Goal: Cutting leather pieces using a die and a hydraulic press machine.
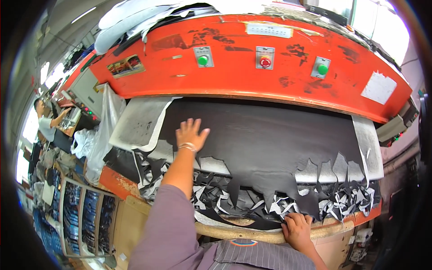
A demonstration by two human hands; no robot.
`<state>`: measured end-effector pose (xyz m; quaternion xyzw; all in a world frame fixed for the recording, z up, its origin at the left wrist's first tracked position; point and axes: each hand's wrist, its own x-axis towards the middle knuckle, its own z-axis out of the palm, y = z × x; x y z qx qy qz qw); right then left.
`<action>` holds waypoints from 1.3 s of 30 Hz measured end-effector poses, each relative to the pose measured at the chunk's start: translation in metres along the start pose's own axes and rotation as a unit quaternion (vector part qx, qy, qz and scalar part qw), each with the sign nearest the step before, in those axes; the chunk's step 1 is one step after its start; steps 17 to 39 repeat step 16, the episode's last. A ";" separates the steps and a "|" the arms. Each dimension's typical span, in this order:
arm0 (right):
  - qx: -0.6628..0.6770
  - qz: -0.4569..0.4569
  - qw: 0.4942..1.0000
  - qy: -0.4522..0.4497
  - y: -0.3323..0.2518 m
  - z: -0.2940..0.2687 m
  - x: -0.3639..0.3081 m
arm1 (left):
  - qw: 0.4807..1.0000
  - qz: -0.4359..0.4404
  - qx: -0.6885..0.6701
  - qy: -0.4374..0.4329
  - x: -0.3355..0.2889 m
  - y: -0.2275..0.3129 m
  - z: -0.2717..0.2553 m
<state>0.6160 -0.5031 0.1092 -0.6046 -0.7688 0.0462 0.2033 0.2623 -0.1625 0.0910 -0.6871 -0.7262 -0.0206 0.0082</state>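
A wide black sheet of leather-like material (pixel 261 135) lies over a pale cutting board (pixel 135 123), its near edge cut into ragged points. My left hand (pixel 191 135) rests palm down on the sheet's left part, fingers spread, a bracelet at the wrist. By the front rail (pixel 261 235), my right hand (pixel 298 229) has its fingers curled beside a hanging flap of the sheet. What those fingers hold is hidden. Black and white offcuts (pixel 220 198) are heaped between the sheet and the rail.
An orange press beam (pixel 171 67) spans above the sheet, bearing two green buttons (pixel 203 60) and a red one (pixel 265 61). A clear plastic bag (pixel 108 126) hangs at left. Below it stands a rack of dark pieces (pixel 85 216). Another person (pixel 47 123) works far left.
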 end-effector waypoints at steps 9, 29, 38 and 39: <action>0.347 0.122 0.925 -0.099 0.015 -0.078 0.009 | 0.986 -0.100 -0.019 -0.135 -0.077 -0.189 -0.019; 0.686 0.252 0.676 0.099 -0.027 -0.109 0.025 | 0.976 0.047 -0.198 -0.076 -0.006 -0.236 -0.037; 0.686 0.252 0.676 0.099 -0.027 -0.109 0.025 | 0.976 0.047 -0.198 -0.076 -0.006 -0.236 -0.037; 0.686 0.252 0.676 0.099 -0.027 -0.109 0.025 | 0.976 0.047 -0.198 -0.076 -0.006 -0.236 -0.037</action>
